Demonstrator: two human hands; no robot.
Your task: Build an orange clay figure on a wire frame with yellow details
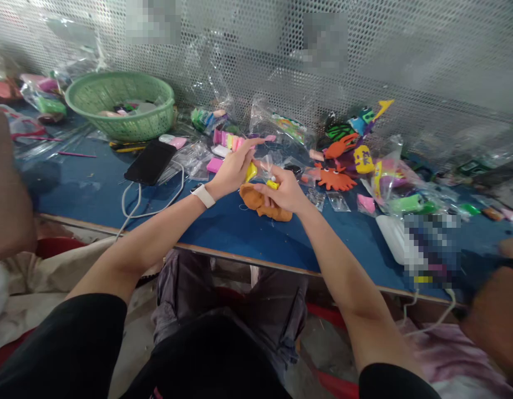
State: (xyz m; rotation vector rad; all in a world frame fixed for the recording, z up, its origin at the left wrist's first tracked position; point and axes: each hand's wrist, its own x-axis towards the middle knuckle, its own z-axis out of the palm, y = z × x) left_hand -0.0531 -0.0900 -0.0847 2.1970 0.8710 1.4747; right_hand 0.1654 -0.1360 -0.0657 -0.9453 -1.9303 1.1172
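As our R hand (286, 190) grips a yellow pc. (273, 184), we can't tell whether L hand (235, 166) holds anything; step judged: handling yellow pc., next needing steady pinch.

Wearer's hands (233, 170) – 2; grn bskt (154, 124) – 1

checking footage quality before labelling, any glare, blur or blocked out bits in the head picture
Head view: small bright glints on the clear plastic wrap; head view: pixelated squares cover parts of the mesh panel and of the blue table's right side; head view: fine detail looks smeared, even around the left hand, right hand and orange-brown lump.
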